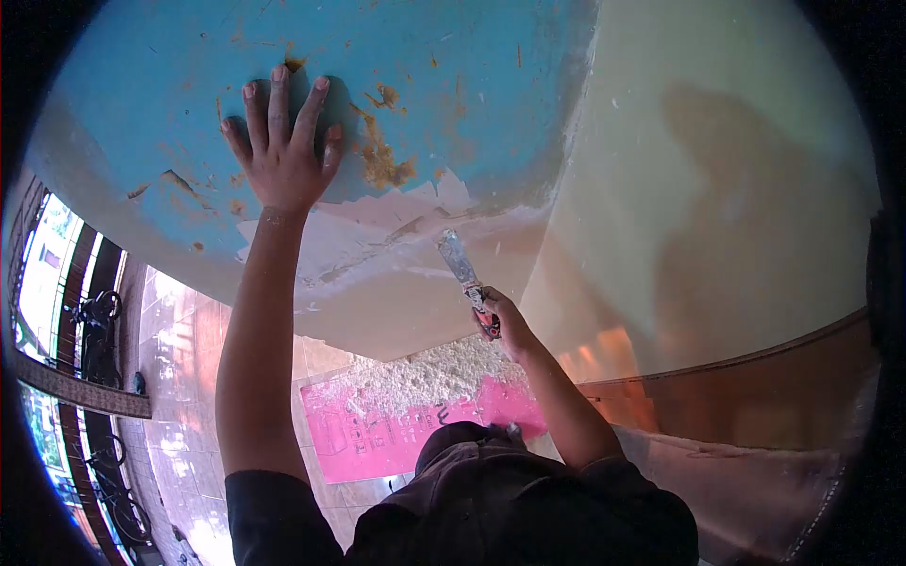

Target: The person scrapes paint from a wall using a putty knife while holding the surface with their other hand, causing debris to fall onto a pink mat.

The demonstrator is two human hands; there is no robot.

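Observation:
My left hand [288, 170] lies flat with spread fingers on the blue painted wall [491, 104], which has brown chipped patches. Lower right of it, my right hand [503, 324] is wrapped round the handle of a scraper [459, 259]. The scraper's metal blade, smeared with whitish residue, points up toward the lower edge of a pale scraped area [359, 231]. Whether the blade tip touches the wall cannot be made out.
Whitish flakes [429, 377] cover part of a pink sheet [354, 439] on the tiled floor below. A pale green wall [698, 217] with a shadow stands at right, above a brown lower band [755, 406]. Bicycles [99, 321] show beyond the opening at left.

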